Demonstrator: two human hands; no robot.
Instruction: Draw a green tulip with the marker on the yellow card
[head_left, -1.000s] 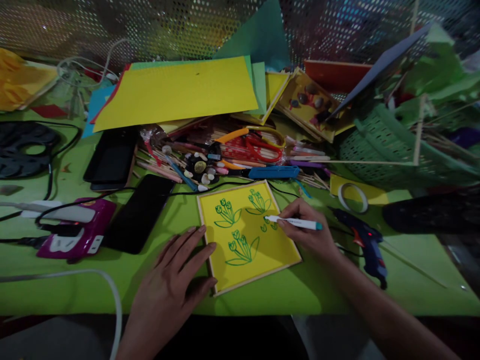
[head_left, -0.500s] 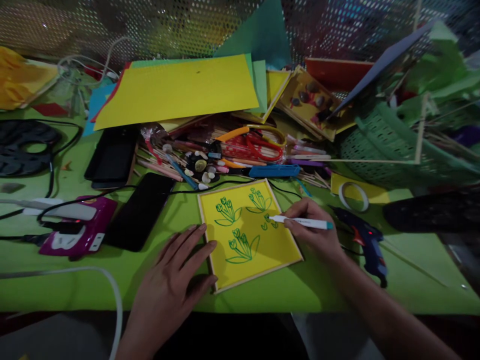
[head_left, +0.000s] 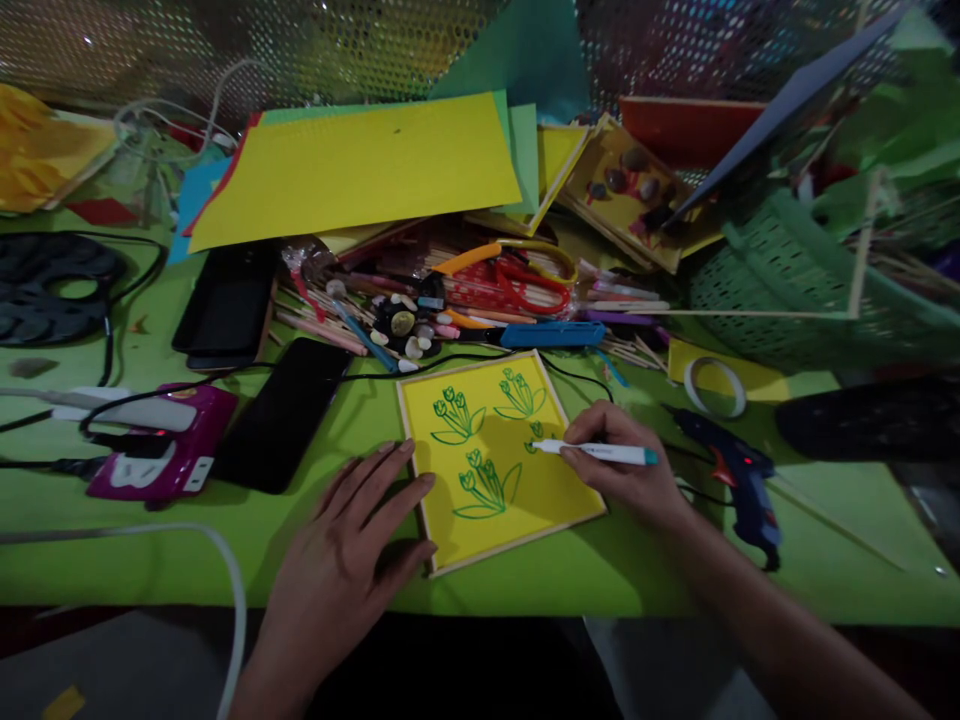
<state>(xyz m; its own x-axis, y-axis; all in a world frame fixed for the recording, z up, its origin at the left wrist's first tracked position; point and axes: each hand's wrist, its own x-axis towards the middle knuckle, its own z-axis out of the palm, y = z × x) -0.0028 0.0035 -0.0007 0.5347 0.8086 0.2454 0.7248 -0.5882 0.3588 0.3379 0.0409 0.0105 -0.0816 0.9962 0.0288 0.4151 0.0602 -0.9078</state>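
Yellow card (head_left: 510, 450) lies flat at six o'clock on the tabletop (head_left: 540, 580), probably for easy reach. Your left hand (head_left: 341, 555), open, fingers spread, rests at its eight o'clock edge, likely against slipping. Your right hand (head_left: 637, 482) pinches the marker (head_left: 621, 454) near its nib, presumably for control over small flowers (head_left: 536, 429) at the card's two o'clock.

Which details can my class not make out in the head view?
Head view:
White marker: lettering too small to read.
Left hand: palm hidden by its own back.
Light green sheet: partly hidden by the yellow sheet.
Green basket: cut off by the right edge.
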